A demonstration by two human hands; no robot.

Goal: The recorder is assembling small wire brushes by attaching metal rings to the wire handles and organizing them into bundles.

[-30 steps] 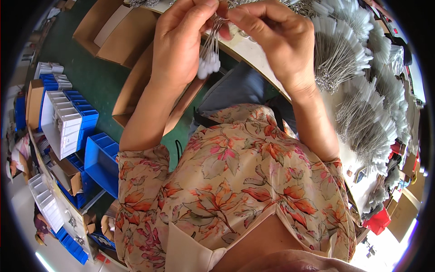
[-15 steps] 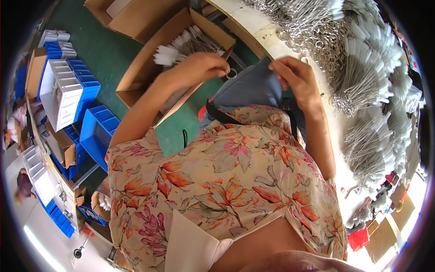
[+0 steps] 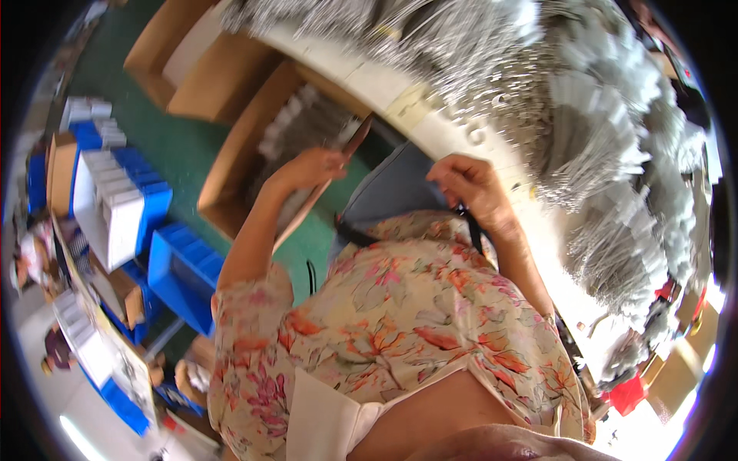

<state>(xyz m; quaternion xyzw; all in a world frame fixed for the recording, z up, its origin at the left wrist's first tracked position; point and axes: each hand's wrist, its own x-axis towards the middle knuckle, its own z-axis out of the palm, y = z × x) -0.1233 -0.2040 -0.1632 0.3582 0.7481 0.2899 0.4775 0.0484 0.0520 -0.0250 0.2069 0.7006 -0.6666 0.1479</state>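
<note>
The left hand (image 3: 311, 165) reached down over the open cardboard box (image 3: 231, 165) on the floor to the person's left, its fingers curled at the box's near flap — whether they pinched anything could not be told through the blur. The tagged wire pieces (image 3: 304, 127) lay inside the box, just beyond that hand, which was the nearer. The right hand (image 3: 469, 184) hung loosely curled and seemingly empty at the table (image 3: 400, 96) edge — well apart from the box.

Matt brown cardboard box (image 3: 231, 165), glossy blue plastic bins (image 3: 181, 269), soft floral cloth blouse (image 3: 400, 323), shiny metal wire bundles (image 3: 584, 146).
</note>
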